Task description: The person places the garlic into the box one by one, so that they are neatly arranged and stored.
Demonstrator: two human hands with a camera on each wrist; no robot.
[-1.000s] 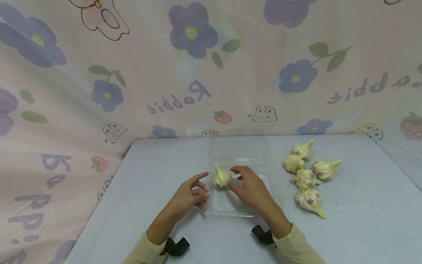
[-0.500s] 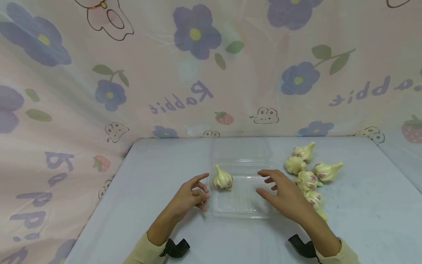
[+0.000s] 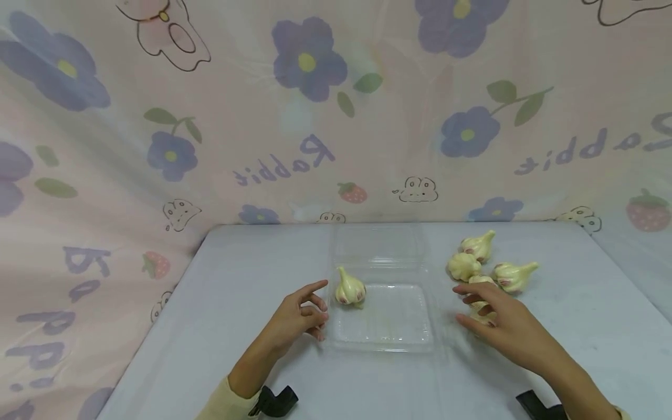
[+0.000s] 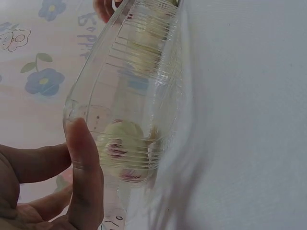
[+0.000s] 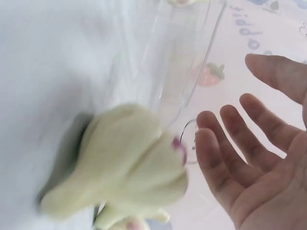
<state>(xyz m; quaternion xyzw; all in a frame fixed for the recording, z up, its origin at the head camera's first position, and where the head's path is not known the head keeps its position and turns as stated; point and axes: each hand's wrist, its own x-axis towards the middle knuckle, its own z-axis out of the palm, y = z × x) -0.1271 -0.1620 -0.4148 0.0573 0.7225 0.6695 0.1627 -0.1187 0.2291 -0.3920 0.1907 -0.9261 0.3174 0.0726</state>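
Observation:
A clear plastic clamshell box [image 3: 399, 329] lies with its lid [image 3: 378, 242] folded back. One garlic bulb [image 3: 350, 290] sits at the left inside it, stem pointing away. My left hand [image 3: 296, 318] is at the box's left side; in the left wrist view a fingertip [image 4: 79, 132] touches the rim. My right hand [image 3: 506, 324] hangs with spread, relaxed fingers over the loose garlic, holding nothing. It partly hides two bulbs in the head view. In the right wrist view a large garlic bulb [image 5: 129, 158] lies beside the fingers.
More loose garlic bulbs lie at the table's right: one at the back [image 3: 478, 245], a rounded bulb [image 3: 464, 266] in front of it, and another bulb [image 3: 514, 275] pointing right. A printed curtain [image 3: 231, 76] hangs behind the white table [image 3: 252, 256].
My right hand has moved away from the garlic bulb in the box, rightward to the loose garlic. The left hand stays at the box's left side.

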